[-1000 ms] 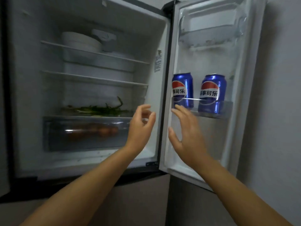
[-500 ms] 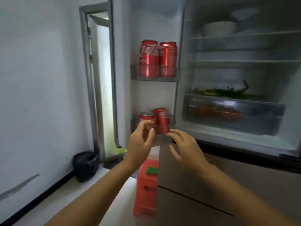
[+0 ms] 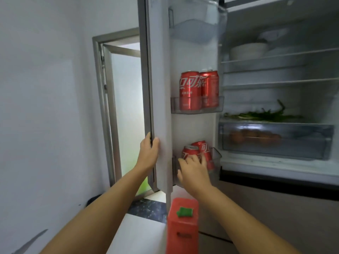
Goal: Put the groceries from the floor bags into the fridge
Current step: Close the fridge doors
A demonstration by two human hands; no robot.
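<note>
I am gripping the edge of the left fridge door [image 3: 159, 107] with my left hand [image 3: 149, 153], fingers wrapped round it, while my right hand [image 3: 192, 170] is closing its fingers on the front Coca-Cola can [image 3: 189, 153] in the lower door bin [image 3: 216, 158]. The tilted can [image 3: 202, 149] just behind is leaning on it, so I am judging it best to steady the door and seat both upright; grocery bags are out of view.

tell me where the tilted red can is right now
In the head view, the tilted red can sits in the lower left door bin, leaning behind an upright red can, with the right hand touching them.
</note>
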